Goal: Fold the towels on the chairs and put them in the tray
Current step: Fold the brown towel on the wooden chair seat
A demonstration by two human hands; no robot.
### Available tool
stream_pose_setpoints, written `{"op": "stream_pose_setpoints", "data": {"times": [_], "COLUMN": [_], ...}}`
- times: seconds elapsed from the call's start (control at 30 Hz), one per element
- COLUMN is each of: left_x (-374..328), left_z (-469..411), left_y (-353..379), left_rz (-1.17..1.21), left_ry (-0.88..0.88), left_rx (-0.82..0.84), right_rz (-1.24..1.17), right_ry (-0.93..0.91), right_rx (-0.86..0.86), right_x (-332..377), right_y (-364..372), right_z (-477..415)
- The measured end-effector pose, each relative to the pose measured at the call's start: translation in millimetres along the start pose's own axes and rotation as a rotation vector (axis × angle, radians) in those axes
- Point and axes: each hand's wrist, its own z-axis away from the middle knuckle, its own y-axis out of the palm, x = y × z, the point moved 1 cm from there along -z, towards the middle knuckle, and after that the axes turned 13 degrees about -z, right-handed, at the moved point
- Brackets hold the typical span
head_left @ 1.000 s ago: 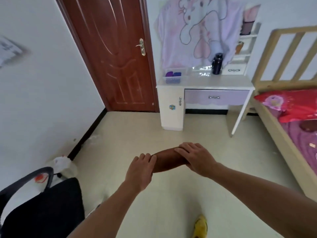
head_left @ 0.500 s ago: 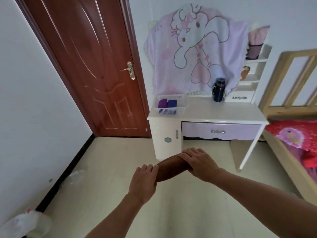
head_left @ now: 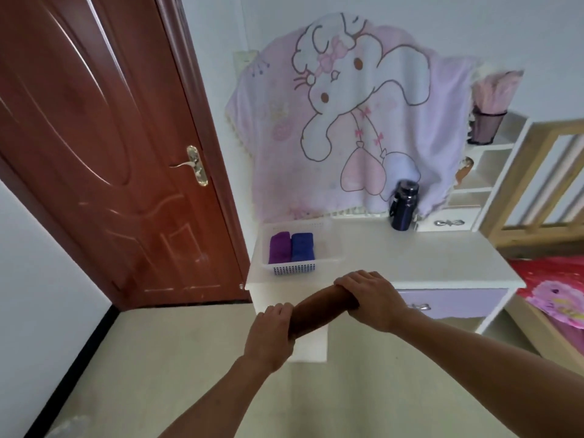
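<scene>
I hold the brown towel (head_left: 319,312) as a tight roll in the air in front of me, just short of the front edge of the desk (head_left: 426,263). My left hand (head_left: 271,333) wraps its fingers around the lower left end. My right hand (head_left: 369,298) curls over the upper right end. Both hands are clenched on the cloth, and the middle of the roll is bare between them. The roll lies tilted, with its right end higher.

The tray (head_left: 331,248) stands on the desk at about 11 o'clock from the roll, near the left corner of the desk. Inside it, a purple towel (head_left: 279,248) and a blue towel (head_left: 302,247) lie side by side and touch each other, in the left part. The free place is at 3 o'clock from the blue one.

I judge that the towel is light and soft, neither slippery nor fragile, but it has no stiffness of its own. The roll holds its form only while it is squeezed. If one end is let go, I expect it to loosen or sag. It is therefore better to grip both ends, or the middle with one hand. I would open the fingers only when the roll rests on the tray floor against the blue towel.
</scene>
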Motion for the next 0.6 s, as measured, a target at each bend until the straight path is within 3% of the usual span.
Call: {"op": "stream_pose_setpoints", "data": {"times": [0.4,0.6], "left_x": [5,-2], "left_z": [-221,-311], "left_y": [53,96], "left_rz": [0.489,0.677], "left_ry": [-0.187,-0.491], "left_rx": [0.244,0.326], "right_rz": [-0.35,-0.489], "right_ry": [0.382,0.411], "right_rx": [0.134,0.261], "right_x": [-162,-250], "right_y": [-5,16], "right_z": [-175,-282]}}
